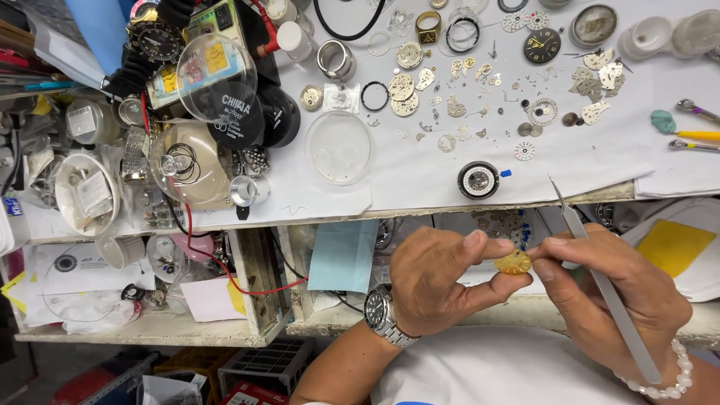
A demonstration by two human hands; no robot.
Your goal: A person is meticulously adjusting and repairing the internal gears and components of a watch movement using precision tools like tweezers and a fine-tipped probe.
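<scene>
My left hand [439, 277] and right hand [611, 289] pinch a thin, round, gold-coloured dial [514, 262] between closed fingertips, slim steel tweezers [600, 277] tucked in the right, below the bench's front edge where a round black-rimmed movement [478, 180] sits on white paper [420, 172].

The tiny watch parts [480, 97] at 12 o'clock are too small to tell apart. The tweezers [611, 300] end hides in the right hand [607, 300].
</scene>
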